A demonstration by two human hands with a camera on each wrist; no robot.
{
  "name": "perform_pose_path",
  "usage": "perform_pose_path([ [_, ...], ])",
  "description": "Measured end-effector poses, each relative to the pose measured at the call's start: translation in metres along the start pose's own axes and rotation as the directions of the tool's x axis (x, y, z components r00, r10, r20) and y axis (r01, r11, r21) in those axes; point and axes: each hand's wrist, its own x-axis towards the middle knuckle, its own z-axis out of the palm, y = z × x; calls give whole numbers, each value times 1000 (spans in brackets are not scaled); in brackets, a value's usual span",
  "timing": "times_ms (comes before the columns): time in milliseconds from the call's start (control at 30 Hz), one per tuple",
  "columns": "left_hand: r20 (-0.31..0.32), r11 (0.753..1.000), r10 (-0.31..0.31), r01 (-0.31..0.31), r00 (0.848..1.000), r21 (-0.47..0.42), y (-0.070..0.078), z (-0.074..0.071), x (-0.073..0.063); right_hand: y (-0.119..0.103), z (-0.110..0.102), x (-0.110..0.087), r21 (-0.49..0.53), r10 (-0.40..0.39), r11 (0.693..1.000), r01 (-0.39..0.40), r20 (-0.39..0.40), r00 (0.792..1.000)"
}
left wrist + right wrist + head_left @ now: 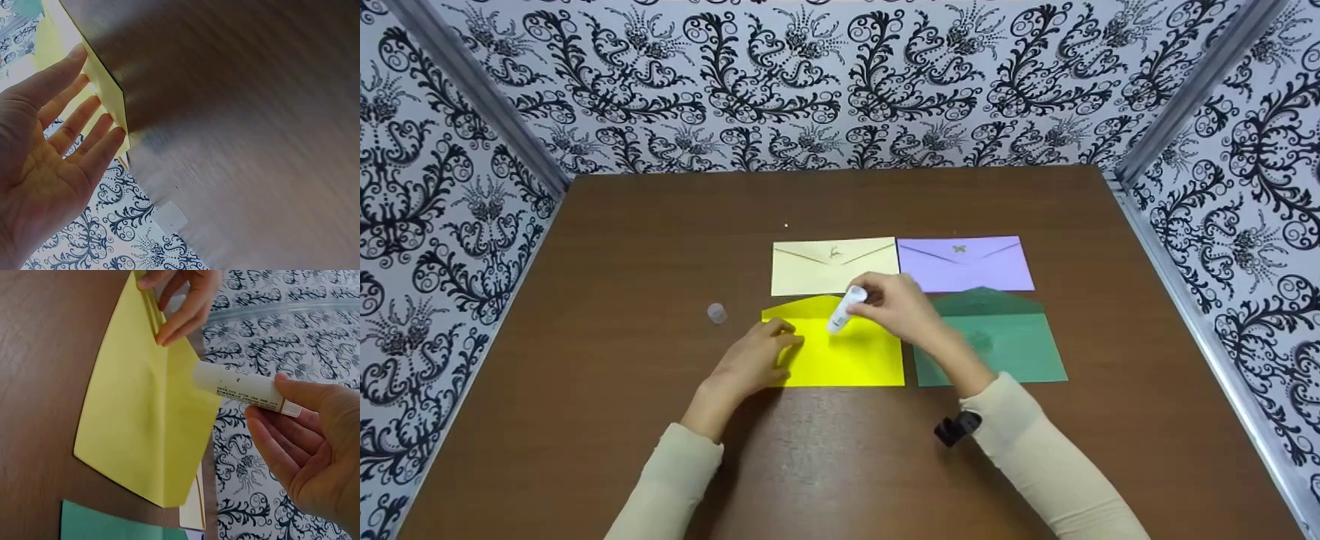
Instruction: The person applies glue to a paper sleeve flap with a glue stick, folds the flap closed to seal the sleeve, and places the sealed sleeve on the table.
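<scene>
A yellow envelope point(847, 360) lies on the table with its flap raised at the far side. My right hand point(901, 304) pinches a white glue stick point(846, 309) between thumb and fingers. It holds the stick tilted above the envelope, near the flap's fold; the right wrist view shows printed text on the stick. With fingers spread and loosely bent, my left hand point(754, 356) rests its fingertips on the envelope's left side. A small translucent cap point(718, 313) stands apart on the table, left of the envelope.
Right of the yellow envelope lies a green envelope point(1020, 349), its flap also raised. Behind are a closed cream envelope point(802, 277) and a closed lilac envelope point(990, 274). Patterned walls point(840, 82) border the brown table point(645, 247). A black object point(958, 429) is at the right cuff.
</scene>
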Motion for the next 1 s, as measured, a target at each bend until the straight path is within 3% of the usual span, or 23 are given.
perform_pose_path([
  [367,21,1000,-26,26,999,9,1,-1,3,-7,28,8,-280,-18,959,31,46,999],
  [667,48,999,-40,39,998,25,2,-2,0,-3,37,7,-323,-53,943,81,95,994],
  [1000,51,999,-38,37,998,24,3,-5,0,0,35,5,-362,-123,922,140,70,990],
])
